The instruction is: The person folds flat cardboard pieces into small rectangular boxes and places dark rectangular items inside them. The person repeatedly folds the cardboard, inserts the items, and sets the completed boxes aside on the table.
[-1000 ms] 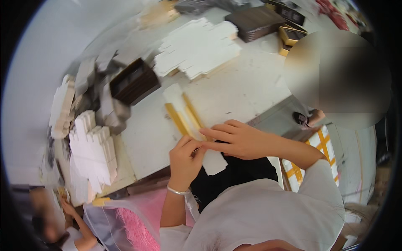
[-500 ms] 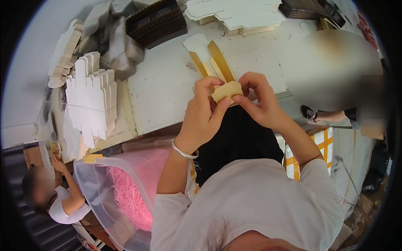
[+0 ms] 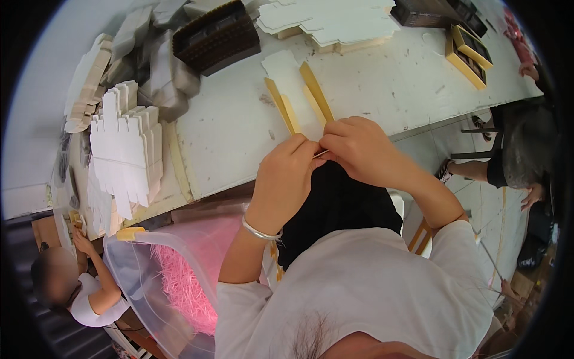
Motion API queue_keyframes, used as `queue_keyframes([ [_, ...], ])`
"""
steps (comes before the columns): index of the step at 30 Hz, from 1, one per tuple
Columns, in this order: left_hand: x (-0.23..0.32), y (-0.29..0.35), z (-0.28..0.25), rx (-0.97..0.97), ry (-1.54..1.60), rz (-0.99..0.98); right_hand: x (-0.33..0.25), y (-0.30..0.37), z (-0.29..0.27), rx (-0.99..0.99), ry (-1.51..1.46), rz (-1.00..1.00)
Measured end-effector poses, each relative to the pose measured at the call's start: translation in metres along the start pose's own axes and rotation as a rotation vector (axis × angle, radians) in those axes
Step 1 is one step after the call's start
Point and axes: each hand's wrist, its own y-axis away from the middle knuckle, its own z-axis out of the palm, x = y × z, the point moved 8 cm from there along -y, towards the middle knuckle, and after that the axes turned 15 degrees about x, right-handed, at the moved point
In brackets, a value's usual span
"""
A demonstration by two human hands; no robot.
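A partly folded cardboard box [image 3: 318, 93] lies at the near edge of the white table [image 3: 233, 125]. Its two long yellow side walls stand up, and a white flap stretches out flat at its far end. My left hand [image 3: 286, 173] pinches the left corner of the near end, fingers curled over it. Closed on the right corner of that end is my right hand [image 3: 362, 149]. The hands nearly meet, and only a thin edge of the near panel shows between them; my fingers cover the rest.
Stacked white box blanks [image 3: 122, 155] stand at the left, with more blanks [image 3: 329, 21] at the back. Dark brown trays [image 3: 215, 36] sit between them. Two yellow boxes [image 3: 472, 48] are at the far right. Below left, a clear bin [image 3: 137, 287] holds pink shredded paper [image 3: 179, 281]. People are at both sides.
The near flap, earlier visible between my thumbs, is now mostly hidden under my fingers. My hands have turned knuckles up and moved slightly nearer. The person at the right moved away, uncovering the yellow boxes.
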Motion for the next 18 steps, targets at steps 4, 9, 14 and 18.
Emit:
queue_keyframes([
  [4,-0.004,-0.007,-0.006,-0.144,-0.004,0.051,0.001,-0.003,-0.012,-0.106,-0.337,0.022],
  [9,0.016,-0.018,-0.025,-0.095,-0.229,0.243,0.012,-0.016,-0.035,0.181,0.091,-0.222],
  [14,0.020,-0.011,-0.028,0.168,-0.435,0.310,-0.010,-0.015,-0.020,0.165,-0.122,-0.140],
  [18,-0.009,-0.012,-0.036,0.005,-0.243,0.266,0.022,-0.009,-0.065,0.268,0.098,-0.156],
])
